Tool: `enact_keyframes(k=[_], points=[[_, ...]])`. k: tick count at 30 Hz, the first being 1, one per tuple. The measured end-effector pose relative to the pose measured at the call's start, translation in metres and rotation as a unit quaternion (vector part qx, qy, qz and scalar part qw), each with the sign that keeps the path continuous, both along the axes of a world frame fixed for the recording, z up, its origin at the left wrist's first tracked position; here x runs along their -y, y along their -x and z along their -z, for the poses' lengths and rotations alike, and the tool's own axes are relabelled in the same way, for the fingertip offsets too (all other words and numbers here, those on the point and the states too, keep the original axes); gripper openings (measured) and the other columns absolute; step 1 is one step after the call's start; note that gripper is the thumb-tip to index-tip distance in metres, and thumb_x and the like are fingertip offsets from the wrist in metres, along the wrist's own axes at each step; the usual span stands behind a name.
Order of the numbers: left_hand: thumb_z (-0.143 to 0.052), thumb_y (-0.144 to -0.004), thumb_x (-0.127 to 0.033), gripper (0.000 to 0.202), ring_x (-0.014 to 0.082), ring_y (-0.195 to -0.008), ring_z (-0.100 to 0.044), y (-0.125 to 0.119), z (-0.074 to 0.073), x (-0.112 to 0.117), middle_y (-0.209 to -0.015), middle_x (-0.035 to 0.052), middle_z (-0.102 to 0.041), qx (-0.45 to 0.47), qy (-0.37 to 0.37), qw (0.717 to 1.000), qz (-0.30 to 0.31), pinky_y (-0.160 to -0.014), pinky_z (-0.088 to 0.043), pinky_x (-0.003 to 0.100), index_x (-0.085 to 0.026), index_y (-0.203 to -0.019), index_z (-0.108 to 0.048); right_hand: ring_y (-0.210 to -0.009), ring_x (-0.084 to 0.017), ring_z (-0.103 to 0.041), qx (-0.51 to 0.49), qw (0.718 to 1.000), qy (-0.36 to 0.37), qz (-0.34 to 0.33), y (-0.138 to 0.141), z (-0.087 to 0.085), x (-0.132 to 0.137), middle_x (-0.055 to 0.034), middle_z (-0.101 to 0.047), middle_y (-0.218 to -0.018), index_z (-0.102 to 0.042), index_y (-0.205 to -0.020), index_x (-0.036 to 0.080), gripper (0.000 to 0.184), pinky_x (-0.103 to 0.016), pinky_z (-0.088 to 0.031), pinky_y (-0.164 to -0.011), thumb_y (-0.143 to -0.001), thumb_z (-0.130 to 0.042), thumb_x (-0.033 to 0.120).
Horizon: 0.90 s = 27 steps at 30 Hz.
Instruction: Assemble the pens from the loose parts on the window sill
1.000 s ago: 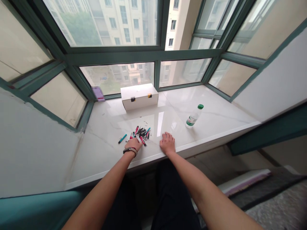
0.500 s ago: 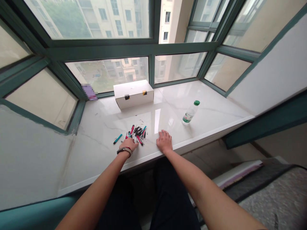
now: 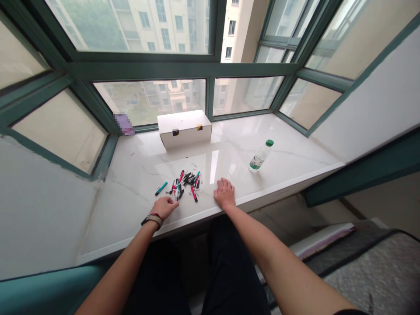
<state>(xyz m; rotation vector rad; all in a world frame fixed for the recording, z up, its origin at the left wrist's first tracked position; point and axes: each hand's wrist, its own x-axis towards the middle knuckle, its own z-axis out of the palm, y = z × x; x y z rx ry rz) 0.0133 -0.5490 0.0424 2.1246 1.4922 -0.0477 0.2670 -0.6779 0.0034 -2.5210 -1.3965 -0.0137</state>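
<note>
Pen pieces (image 3: 188,179), black, red and teal with slim silvery bits among them, lie in a loose heap on the pale, glossy sill (image 3: 131,210), left of its middle and toward the front edge. At the far left, a purple item (image 3: 124,124), blurred into squares, stands in the corner against the green window frame (image 3: 147,70); what it is cannot be made out. Nearer the person, a teal-and-black pen (image 3: 161,188) lies slantwise on its own, just beside the heap. Close in front of that pen is the left hand (image 3: 165,206), its forearm reaching up from the lower left with a strap (image 3: 156,220) around the wrist. The back of this hand faces up, the fingers bend inward, and thumb and forefinger come close together at the heap's near left edge; whether the tips pinch one of the small parts cannot be told. Behind the heap, on the window side, sits a white box (image 3: 185,131). Right of the heap and apart from it, the right hand (image 3: 225,193) rests palm down by the sill's front edge, fingers lightly curled and slightly spread, relaxed and grasping nothing; its forearm slants off toward the lower right. Farthest right, a clear bottle (image 3: 260,156) with a green cap stands on the sill, beyond the right hand.
</note>
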Motion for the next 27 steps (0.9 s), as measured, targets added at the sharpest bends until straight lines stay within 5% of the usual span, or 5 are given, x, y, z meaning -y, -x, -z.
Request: enact_keyframes(k=[9, 14, 19, 23, 27], points=[[-0.047, -0.083, -0.051, 0.031, 0.0103, -0.055, -0.048, 0.043, 0.016, 0.028, -0.060, -0.0035, -0.055, 0.196, -0.103, 0.974, -0.039, -0.056, -0.038, 0.020, -0.022, -0.075, -0.052, -0.127, -0.027, -0.033, -0.003, 1.000, -0.026, 0.004, 0.001, 0.000, 0.000, -0.0119, -0.044, -0.139, -0.052, -0.125, 0.020, 0.041, -0.039, -0.028, -0.101, -0.084, -0.046, 0.024], [-0.042, -0.087, -0.050, 0.030, 0.0133, -0.064, -0.056, 0.033, 0.021, 0.023, -0.073, 0.0002, -0.063, 0.138, -0.162, 0.971, -0.108, -0.059, -0.037, 0.022, -0.022, -0.088, -0.054, -0.127, -0.026, -0.034, -0.009, 0.999, -0.033, 0.004, 0.003, 0.000, 0.002, -0.0114, -0.045, -0.138, -0.053, -0.122, 0.020, 0.038, -0.038, -0.028, -0.101, -0.085, -0.046, 0.022], [-0.037, -0.089, -0.053, 0.034, 0.0195, -0.068, -0.061, 0.028, 0.027, 0.016, -0.076, 0.0028, -0.067, 0.031, -0.140, 0.986, -0.088, -0.055, -0.031, 0.025, -0.025, -0.094, -0.056, -0.118, -0.024, -0.045, -0.059, 0.997, -0.055, -0.001, -0.005, -0.005, 0.002, -0.0107, -0.053, -0.127, -0.059, -0.111, 0.020, 0.028, -0.035, -0.035, -0.096, -0.088, -0.044, 0.025], [-0.035, -0.091, -0.053, 0.036, 0.0199, -0.070, -0.062, 0.028, 0.029, 0.015, -0.081, 0.0038, -0.068, 0.036, -0.138, 0.985, -0.098, -0.056, -0.031, 0.026, -0.024, -0.101, -0.055, -0.095, -0.020, -0.056, -0.124, 0.980, -0.054, -0.146, 0.000, -0.032, -0.014, -0.0087, -0.063, -0.101, -0.062, -0.101, 0.018, 0.025, -0.031, -0.042, -0.086, -0.092, -0.041, 0.028], [-0.033, -0.091, -0.053, 0.038, 0.0200, -0.071, -0.063, 0.029, 0.028, 0.014, -0.082, 0.0029, -0.069, 0.054, -0.135, 0.983, -0.110, -0.056, -0.031, 0.026, -0.024, -0.103, -0.054, -0.084, -0.016, -0.059, -0.118, 0.924, 0.060, -0.360, 0.027, -0.060, -0.054, -0.0036, -0.065, -0.093, -0.064, -0.096, 0.021, 0.016, -0.024, -0.042, -0.075, -0.089, -0.051, 0.026]])
